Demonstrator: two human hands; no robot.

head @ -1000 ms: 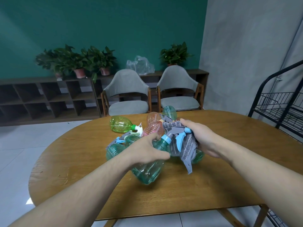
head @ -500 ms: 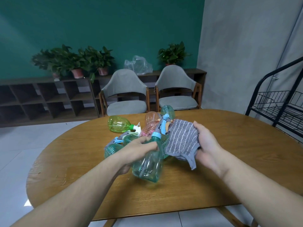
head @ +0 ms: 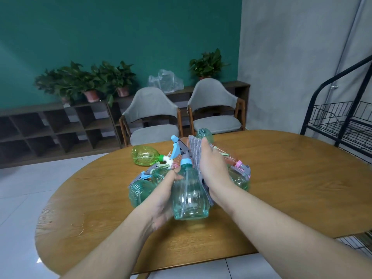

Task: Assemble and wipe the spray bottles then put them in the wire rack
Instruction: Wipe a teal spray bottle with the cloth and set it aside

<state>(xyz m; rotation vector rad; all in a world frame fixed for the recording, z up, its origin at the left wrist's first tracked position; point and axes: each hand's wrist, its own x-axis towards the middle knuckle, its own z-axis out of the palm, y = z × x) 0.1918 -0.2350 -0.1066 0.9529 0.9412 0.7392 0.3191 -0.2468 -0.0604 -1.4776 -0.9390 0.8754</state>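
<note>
My left hand (head: 164,195) holds a clear teal spray bottle (head: 189,195) upright above the table, its blue trigger head (head: 178,147) pointing away. On the bottle's right side my right hand (head: 214,170) presses a grey striped cloth (head: 194,153) flat against it. Behind them several more bottles lie in a pile: a green one (head: 144,155) on its side, a teal one (head: 138,191) at the left, a pink one (head: 229,157) and another green one (head: 240,178) at the right. The black wire rack (head: 342,125) stands off the table's right end.
The oval wooden table (head: 291,178) has bare surface right of the pile and in front of it. Two grey chairs (head: 153,117) stand at the far edge, with low shelving and potted plants (head: 88,81) along the teal wall behind them.
My left hand has tipped the teal bottle from slanted to upright and raised it. My right hand has brought the cloth in flat against the bottle's right side.
</note>
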